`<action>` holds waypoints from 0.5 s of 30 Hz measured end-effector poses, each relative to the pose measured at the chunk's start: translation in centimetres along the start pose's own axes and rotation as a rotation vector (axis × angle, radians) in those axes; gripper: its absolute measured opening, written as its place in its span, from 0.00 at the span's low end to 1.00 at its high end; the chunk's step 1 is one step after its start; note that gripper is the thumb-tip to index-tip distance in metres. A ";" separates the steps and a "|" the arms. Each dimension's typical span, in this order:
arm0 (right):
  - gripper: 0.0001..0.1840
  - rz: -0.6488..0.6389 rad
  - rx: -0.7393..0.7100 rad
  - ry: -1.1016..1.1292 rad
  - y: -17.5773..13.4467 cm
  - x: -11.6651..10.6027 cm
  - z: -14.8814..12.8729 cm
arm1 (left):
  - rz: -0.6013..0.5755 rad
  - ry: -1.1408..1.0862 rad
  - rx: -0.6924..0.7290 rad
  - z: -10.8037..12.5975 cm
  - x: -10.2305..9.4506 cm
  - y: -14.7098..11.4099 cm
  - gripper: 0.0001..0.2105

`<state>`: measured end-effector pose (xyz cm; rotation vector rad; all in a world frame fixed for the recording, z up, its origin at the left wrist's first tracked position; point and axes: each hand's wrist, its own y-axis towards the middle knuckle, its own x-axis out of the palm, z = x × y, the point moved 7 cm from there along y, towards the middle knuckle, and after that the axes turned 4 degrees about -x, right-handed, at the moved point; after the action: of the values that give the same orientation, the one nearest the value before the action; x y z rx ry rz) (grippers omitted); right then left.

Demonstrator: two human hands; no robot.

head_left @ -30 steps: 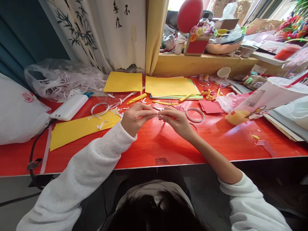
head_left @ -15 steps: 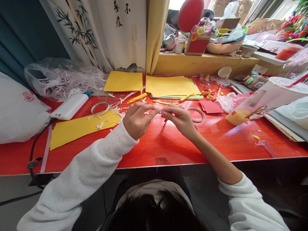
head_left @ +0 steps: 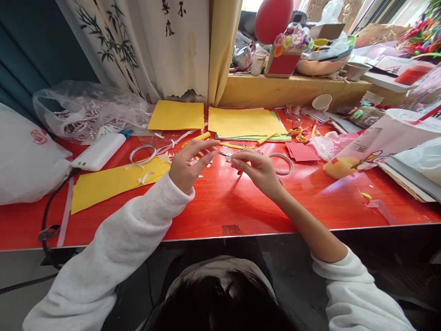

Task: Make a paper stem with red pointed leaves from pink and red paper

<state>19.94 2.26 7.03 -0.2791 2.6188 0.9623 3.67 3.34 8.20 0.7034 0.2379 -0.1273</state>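
Note:
My right hand is pinched over the middle of the red table, with a small whitish piece at its fingertips. What that piece is, I cannot make out. A thin metal point shows just beyond it, and something dark red peeks out under the fingers. To the left, my left hand is raised with thumb and fingers apart, holding nothing. Close to the right hand lies a roll of tape. A rolled yellow paper strip and white paper scraps lie behind the left hand.
Yellow sheets are stacked at the back, and yellow strips lie at left beside another tape roll. A white power bank is near a plastic bag. On the right stand red paper and a drink cup.
My left hand has moved left, away from the right fingertips, and its fingers have opened. The right hand stays in nearly the same place, the whitish piece now showing at its fingertips.

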 end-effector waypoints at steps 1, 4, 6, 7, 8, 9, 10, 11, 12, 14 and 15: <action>0.07 -0.006 -0.010 -0.018 0.0 0.1 -0.1 | 0.004 0.028 0.004 0.0 0.0 0.0 0.08; 0.06 -0.022 -0.078 -0.109 0.0 0.3 -0.5 | -0.053 0.027 -0.065 -0.5 0.7 0.0 0.09; 0.06 -0.030 -0.135 -0.177 -0.1 0.5 -0.9 | -0.132 -0.033 -0.168 -1.2 1.4 -0.1 0.11; 0.06 -0.035 -0.160 -0.206 -0.1 0.6 -1.0 | -0.168 -0.067 -0.212 -1.5 1.8 -0.2 0.11; 0.06 -0.041 -0.183 -0.231 -0.2 0.8 -1.1 | -0.195 -0.095 -0.242 -1.6 2.1 -0.2 0.11; 0.05 -0.045 -0.203 -0.252 -0.2 0.9 -1.2 | -0.212 -0.113 -0.258 -1.6 2.2 -0.3 0.11; 0.05 -0.046 -0.219 -0.271 -0.3 0.9 -1.3 | -0.214 -0.120 -0.267 -1.6 2.3 -0.3 0.10; 0.05 -0.047 -0.229 -0.285 -0.3 1.0 -1.4 | -0.204 -0.120 -0.274 -1.6 2.2 -0.3 0.10; 0.04 -0.051 -0.231 -0.294 -0.3 1.0 -1.4 | -0.195 -0.117 -0.281 -1.6 2.1 -0.3 0.10; 0.03 -0.072 -0.228 -0.298 -0.3 1.1 -1.4 | -0.192 -0.127 -0.298 -1.7 2.1 -0.4 0.11; 0.03 -0.087 -0.225 -0.296 -0.3 1.2 -1.4 | -0.194 -0.141 -0.307 -1.7 2.1 -0.5 0.11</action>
<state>18.55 1.07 7.40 -0.2790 2.2176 1.1711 5.32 4.03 6.11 0.3635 0.1846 -0.3179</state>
